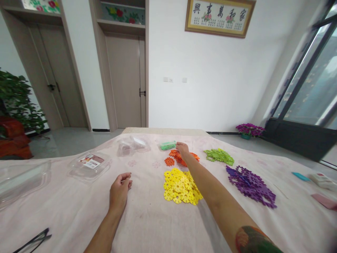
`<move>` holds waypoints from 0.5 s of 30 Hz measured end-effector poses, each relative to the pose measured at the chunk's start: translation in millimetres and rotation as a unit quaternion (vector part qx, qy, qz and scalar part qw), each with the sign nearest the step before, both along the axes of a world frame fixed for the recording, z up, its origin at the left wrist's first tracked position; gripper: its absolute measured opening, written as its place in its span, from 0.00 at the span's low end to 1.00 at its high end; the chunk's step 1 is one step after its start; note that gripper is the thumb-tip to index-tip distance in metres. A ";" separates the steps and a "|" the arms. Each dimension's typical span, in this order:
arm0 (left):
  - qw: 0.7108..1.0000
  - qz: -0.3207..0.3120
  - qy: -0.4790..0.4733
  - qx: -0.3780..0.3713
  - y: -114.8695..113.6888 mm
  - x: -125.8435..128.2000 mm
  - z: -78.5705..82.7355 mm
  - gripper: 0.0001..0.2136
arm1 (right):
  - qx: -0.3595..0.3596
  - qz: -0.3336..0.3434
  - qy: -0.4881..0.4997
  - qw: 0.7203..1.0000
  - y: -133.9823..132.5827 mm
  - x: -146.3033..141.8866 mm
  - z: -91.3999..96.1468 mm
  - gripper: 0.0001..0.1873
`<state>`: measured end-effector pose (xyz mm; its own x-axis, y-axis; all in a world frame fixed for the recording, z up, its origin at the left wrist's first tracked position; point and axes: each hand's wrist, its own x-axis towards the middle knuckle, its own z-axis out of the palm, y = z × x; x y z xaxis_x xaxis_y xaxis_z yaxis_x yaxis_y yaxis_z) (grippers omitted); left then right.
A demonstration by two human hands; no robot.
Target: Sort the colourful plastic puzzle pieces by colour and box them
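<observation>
My right hand (pixel 182 147) stretches over the table, its fingers closed at the right edge of a small clear plastic box (pixel 159 146) that holds small green pieces (pixel 167 146). Under that wrist lies a pile of orange snowflake discs (pixel 179 156), partly hidden by my forearm. Closer to me is a heap of yellow snowflake discs (pixel 180 185). My left hand (pixel 119 191) rests on the cloth to the left of the yellow heap, fingers loosely curled with a gap at the thumb and no object visible in them.
Light green discs (pixel 219 156) and purple pieces (pixel 251 186) lie to the right. Clear plastic boxes (pixel 133 144) and a labelled lid (pixel 91 162) stand at the left. Glasses (pixel 34 240) lie front left. A blue item (pixel 300 176) sits far right on the pink tablecloth (pixel 147 218).
</observation>
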<state>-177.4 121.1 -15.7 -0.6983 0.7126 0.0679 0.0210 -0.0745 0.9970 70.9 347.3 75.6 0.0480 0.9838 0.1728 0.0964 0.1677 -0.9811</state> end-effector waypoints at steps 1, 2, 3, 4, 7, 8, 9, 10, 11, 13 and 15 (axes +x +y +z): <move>1.000 0.006 0.002 0.002 -0.1 -0.4 -0.2 0.13 | 0.000 -0.001 -0.004 1.000 -8.1 2.6 -2.4 0.11; 1.000 0.017 0.012 0.002 -0.5 -1.3 -0.5 0.13 | -0.001 -0.002 -0.008 1.000 -16.9 5.6 -5.4 0.11; 0.999 0.032 0.034 -0.003 -1.3 -2.7 -0.6 0.13 | 0.000 0.000 -0.013 1.000 -26.5 9.3 -9.0 0.12; 0.996 0.051 0.069 -0.012 -2.6 -4.6 -0.2 0.13 | 0.003 0.007 -0.017 1.000 -36.7 13.9 -13.2 0.13; 0.965 0.123 0.220 -0.073 -9.9 -12.6 5.3 0.18 | 0.023 0.045 -0.027 0.998 -69.9 35.5 -28.4 0.16; 0.947 0.153 0.265 -0.098 -12.8 -16.1 8.8 0.20 | 0.029 0.055 -0.028 0.998 -80.9 45.3 -33.9 0.18; 0.927 0.184 0.304 -0.122 -15.7 -20.0 12.9 0.22 | 0.033 0.054 -0.030 0.998 -91.3 56.1 -39.6 0.19; 0.906 0.216 0.336 -0.144 -18.1 -24.8 17.2 0.23 | 0.035 0.050 -0.033 0.998 -100.8 67.4 -45.4 0.19; 0.885 0.243 0.365 -0.158 -20.0 -30.6 21.4 0.24 | 0.033 0.039 -0.035 0.998 -109.1 78.6 -51.6 0.20; 0.845 0.264 0.432 -0.175 -21.6 -46.0 28.2 0.24 | 0.022 0.008 -0.035 0.999 -121.7 98.8 -65.1 0.20; 0.805 0.241 0.506 -0.192 -20.5 -66.8 32.0 0.23 | 0.001 -0.030 -0.035 0.999 -129.3 113.0 -78.6 0.20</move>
<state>-244.2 100.6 16.3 -0.6257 0.4787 0.6159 0.7716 0.4958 0.3985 183.9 218.0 -3.0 0.0938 0.9793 0.1795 0.1752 0.1612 -0.9712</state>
